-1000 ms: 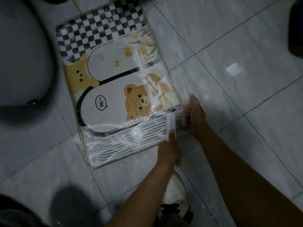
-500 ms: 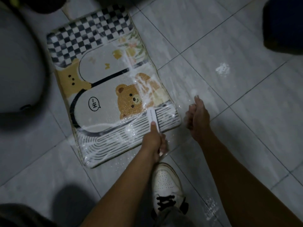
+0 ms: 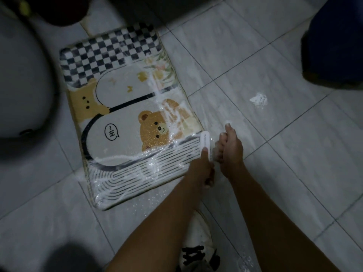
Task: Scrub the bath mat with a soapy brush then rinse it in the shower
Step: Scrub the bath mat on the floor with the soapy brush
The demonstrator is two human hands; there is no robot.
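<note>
Just beyond left hand's (image 3: pixel 200 170) grip, brush (image 3: pixel 204 141) lies on bath mat's (image 3: pixel 121 107) edge.

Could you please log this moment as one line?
scrubbing | left hand: grips brush at bath mat edge | right hand: fingers curled beside brush, grasp unclear

The single head view looks steeply down from standing height at the tiled floor (image 3: pixel 275 173), mat (image 3: pixel 121 118) centred.
</note>
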